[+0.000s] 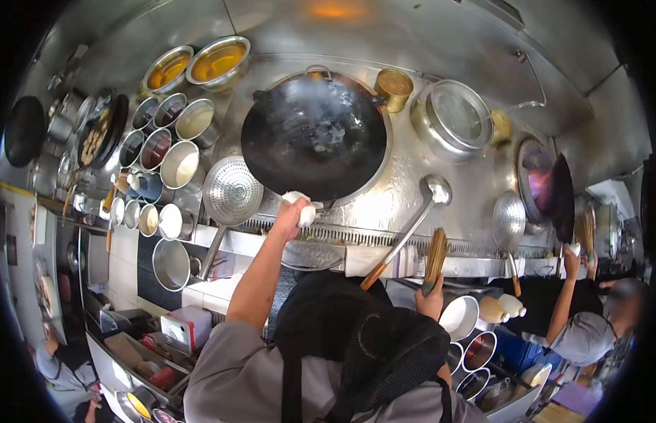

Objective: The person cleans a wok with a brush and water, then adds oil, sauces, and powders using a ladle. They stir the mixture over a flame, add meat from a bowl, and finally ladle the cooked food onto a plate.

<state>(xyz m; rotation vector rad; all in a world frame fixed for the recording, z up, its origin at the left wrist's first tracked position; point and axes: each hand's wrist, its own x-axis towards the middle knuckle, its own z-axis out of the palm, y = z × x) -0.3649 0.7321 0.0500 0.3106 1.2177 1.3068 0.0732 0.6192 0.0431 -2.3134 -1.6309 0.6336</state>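
A large black wok (307, 151) with some wet, shiny liquid in it sits on the steel range. At its near rim my left hand (293, 213) is closed round a white cloth (307, 214). Lower right, my right hand (430, 299) grips a bamboo brush (436, 257), its bristles pointing up. Between the hands, a ladle (412, 233) with a wooden handle leans over the range edge, across a folded white towel (363, 260). A perforated strainer (233, 189) lies just left of the wok.
Metal sauce containers (180, 164) and two bowls of yellow liquid (219, 61) stand left. A lidded pot (455, 116) and brass-coloured can (394, 86) stand behind. Another strainer (509, 218) lies right. A co-worker (589, 331) handles a tilted wok (562, 201) at the far right.
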